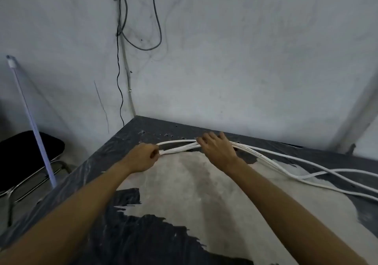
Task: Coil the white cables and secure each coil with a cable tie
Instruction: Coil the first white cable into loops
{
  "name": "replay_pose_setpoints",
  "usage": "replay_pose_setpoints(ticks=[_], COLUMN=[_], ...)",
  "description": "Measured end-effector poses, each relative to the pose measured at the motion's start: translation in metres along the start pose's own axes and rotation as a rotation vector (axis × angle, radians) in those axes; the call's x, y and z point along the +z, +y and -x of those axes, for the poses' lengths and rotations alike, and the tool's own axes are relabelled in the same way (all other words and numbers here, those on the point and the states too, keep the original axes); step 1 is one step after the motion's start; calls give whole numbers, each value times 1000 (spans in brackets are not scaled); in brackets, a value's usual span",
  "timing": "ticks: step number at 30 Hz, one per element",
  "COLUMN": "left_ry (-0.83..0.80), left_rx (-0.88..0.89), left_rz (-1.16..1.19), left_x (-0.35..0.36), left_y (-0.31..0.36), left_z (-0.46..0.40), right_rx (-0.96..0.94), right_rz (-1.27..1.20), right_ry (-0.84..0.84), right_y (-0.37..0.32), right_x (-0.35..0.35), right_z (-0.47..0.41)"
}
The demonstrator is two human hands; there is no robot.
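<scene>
Several white cables (266,154) are laid across the far part of the dark, worn table (114,234), trailing off the right edge, where their ends are cut from sight. Their looped left end is pinched in the curled grip of the left hand (143,157). The right hand (217,147) is laid over the strands with fingers spread; what lies beneath the palm is hidden. A black chair (26,150) and a pale rod (30,121) are seen at left.
</scene>
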State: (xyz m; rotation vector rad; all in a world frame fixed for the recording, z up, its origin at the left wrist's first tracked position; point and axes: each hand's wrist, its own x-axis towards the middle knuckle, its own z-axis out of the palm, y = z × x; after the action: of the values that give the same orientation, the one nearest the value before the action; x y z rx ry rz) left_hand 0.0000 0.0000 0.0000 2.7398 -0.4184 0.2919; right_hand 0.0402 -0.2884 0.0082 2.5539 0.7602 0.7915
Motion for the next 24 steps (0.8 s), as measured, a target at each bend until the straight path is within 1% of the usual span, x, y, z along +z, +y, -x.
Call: replay_pose_setpoints(ticks=[2, 4, 6, 8, 10, 11, 13, 14, 16, 17, 18, 19, 21, 22, 23, 24], left_ry=[14, 8, 35, 60, 26, -9, -94, -107, -93, -82, -55, 9, 199, 298, 377, 429], left_rx=[-12, -35, -54, -121, -223, -298, -445, -469, -424, -386, -354, -325, -237, -177, -118, -64], left_rz=[-5, -26, -37, -11, 89, 229, 684, 893, 1198, 1290, 1322, 1254, 944, 841, 821, 849], left_x=[-2, -4, -11, -22, -39, -50, -71, -83, -103, -113, -121, -127, -135, -136, -137, -139], left_y=[-7, -14, -23, -26, -18, -9, 9, 17, 28, 36, 44, 52, 70, 78, 87, 97], left_z=[2, 4, 4, 4, 3, 3, 4, 5, 6, 6, 5, 2, -7, -12, -15, -15], right_rx=[29, 40, 58, 78, 123, 146, 174, 176, 188, 204, 221, 232, 237, 234, 226, 216], right_rz=[-30, -47, -66, -63, -100, -124, -159, -174, -220, -265, -315, -357, -402, -418, -446, -491], right_ry=[17, 60, 117, 178, 227, 247, 256, 267, 283, 275, 271, 260, 251, 244, 230, 210], right_y=[-3, -5, 1, 11, 21, 27, 40, 47, 58, 62, 65, 68, 69, 69, 68, 67], right_x=[-1, -3, -8, -17, -26, -32, -41, -45, -50, -53, -55, -57, -62, -64, -66, -66], right_z=[-3, -3, -6, -8, -14, -16, -19, -18, -14, -11, -8, -5, 1, 3, 5, 6])
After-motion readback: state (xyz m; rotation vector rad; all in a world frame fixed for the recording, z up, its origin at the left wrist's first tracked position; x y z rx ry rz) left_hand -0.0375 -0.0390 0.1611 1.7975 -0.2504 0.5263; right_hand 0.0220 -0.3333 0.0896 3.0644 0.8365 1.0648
